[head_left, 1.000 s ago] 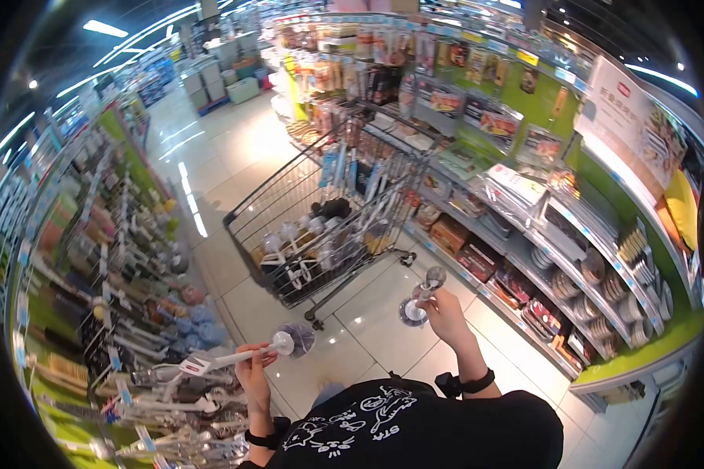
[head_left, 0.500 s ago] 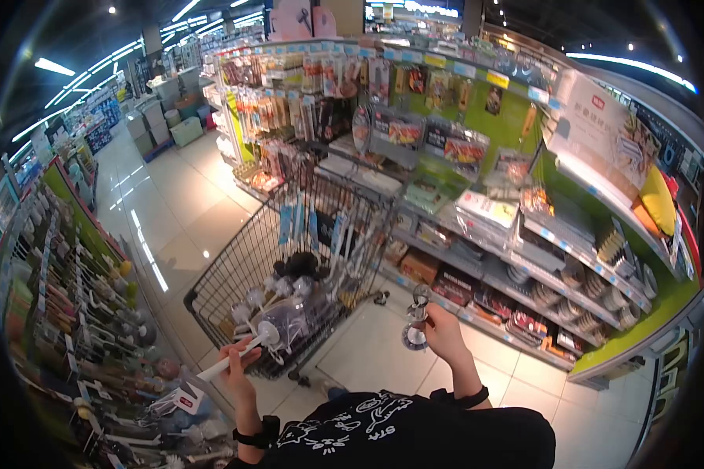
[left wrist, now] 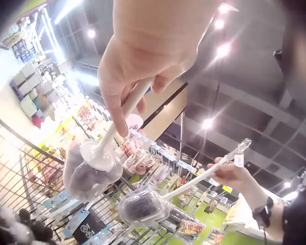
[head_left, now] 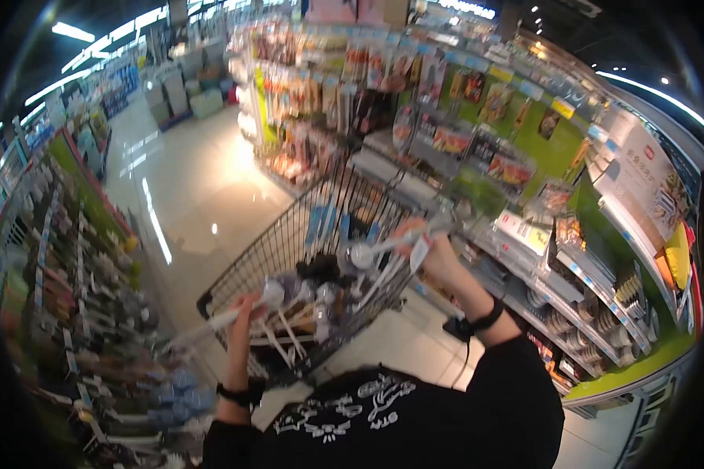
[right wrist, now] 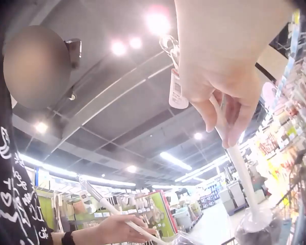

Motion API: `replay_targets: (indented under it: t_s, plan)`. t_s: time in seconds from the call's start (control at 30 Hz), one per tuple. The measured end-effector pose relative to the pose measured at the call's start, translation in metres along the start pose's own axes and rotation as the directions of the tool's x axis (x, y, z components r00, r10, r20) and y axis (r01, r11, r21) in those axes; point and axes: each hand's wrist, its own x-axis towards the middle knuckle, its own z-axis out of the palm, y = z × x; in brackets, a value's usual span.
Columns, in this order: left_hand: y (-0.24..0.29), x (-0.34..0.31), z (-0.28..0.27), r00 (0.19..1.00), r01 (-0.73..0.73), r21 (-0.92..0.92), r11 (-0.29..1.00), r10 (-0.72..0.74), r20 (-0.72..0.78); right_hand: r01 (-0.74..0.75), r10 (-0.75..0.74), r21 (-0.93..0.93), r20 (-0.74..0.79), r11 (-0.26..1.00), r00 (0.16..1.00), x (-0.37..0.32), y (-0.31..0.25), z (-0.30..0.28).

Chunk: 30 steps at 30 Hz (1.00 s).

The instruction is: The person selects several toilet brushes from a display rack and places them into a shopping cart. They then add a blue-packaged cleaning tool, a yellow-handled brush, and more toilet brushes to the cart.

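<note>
Head view: gripping one white-handled brush (head_left: 273,292) in the left hand (head_left: 244,314), fingers curled round the handle, closed down to its thickness; wrapped in clear plastic at the head, over the cart (head_left: 205,303) by its near left corner. Pinching a second brush (head_left: 361,255) between thumb and fingers of the right hand (head_left: 436,256), likewise closed on the handle, toward the right edge. Already lying inside: several similar white-handled pieces (head_left: 291,334), beside a dark fuzzy bundle (head_left: 318,268). Not yet set down: both held brushes. Cannot tell exact count inside.
</note>
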Motion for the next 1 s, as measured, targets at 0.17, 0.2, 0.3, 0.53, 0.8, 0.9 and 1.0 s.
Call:
replay_targets:
  t_s: [0.17,0.2,0.3,0.53,0.8,0.9,1.0]
  plan:
    - [-0.032,0.032,0.006,0.995,0.069,-0.041,0.997,-0.071,-0.064,-0.205,0.208,-0.034,0.185,0.978,0.961,0.075,0.078,0.006]
    - [-0.033,0.035,0.01,0.993,0.085,-0.001,0.996,-0.084,-0.084,-0.285,0.292,-0.06,0.197,0.957,0.936,0.089,0.091,0.011]
    - [-0.051,0.048,0.017,0.987,0.108,0.015,0.994,-0.105,-0.123,-0.465,0.478,-0.114,0.191,0.878,0.857,0.123,0.141,0.031]
    - [-0.093,0.077,0.025,0.95,0.204,0.031,0.978,-0.19,-0.247,-0.406,0.529,-0.434,0.211,0.804,0.822,0.185,0.319,0.05]
    - [-0.117,0.095,0.047,0.879,0.268,-0.007,0.963,-0.247,-0.409,-0.7,0.8,-0.418,0.125,0.579,0.587,0.219,0.439,0.042]
    - [-0.124,0.091,0.055,0.849,0.273,0.011,0.962,-0.236,-0.472,-0.803,0.836,-0.238,0.106,0.547,0.538,0.221,0.468,0.028]
    - [-0.126,0.09,0.061,0.818,0.357,0.033,0.933,-0.295,-0.494,-0.824,0.834,-0.133,0.062,0.551,0.548,0.23,0.485,0.017]
